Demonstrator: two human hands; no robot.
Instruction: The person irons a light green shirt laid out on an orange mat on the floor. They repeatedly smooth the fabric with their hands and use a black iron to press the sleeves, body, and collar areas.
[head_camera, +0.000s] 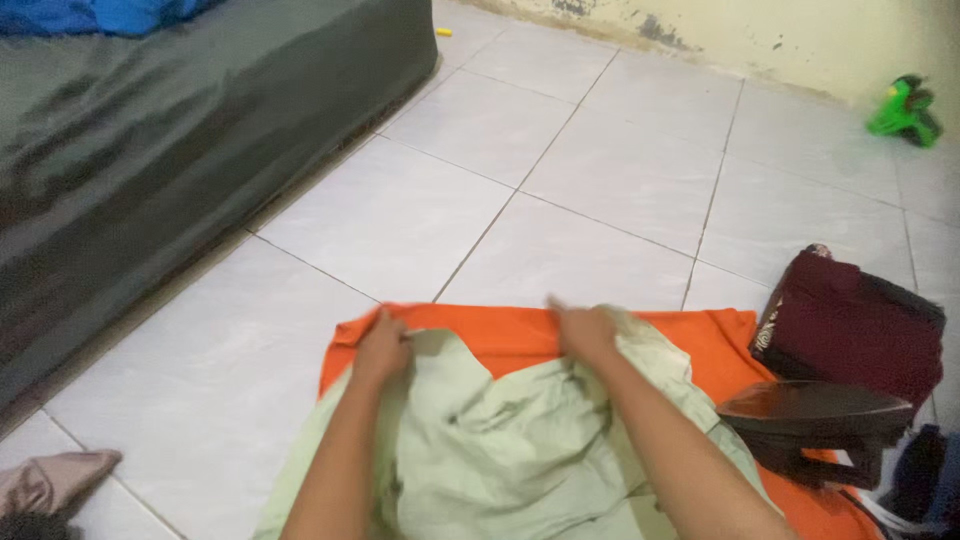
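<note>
A pale green garment (500, 440) lies crumpled on an orange cloth (520, 335) spread over the white tiled floor. My left hand (382, 348) grips the garment's upper left edge, fingers curled into the fabric. Gripping the upper right part of the same garment is my right hand (585, 335). Both forearms reach in from the bottom of the view and cover part of the garment.
A dark iron (815, 415) rests on the orange cloth's right side. Behind it sits a stack of folded maroon clothes (860, 330). A dark-sheeted mattress (150, 150) fills the left. A green toy (905, 110) lies by the far wall, a pinkish cloth (50, 480) at bottom left.
</note>
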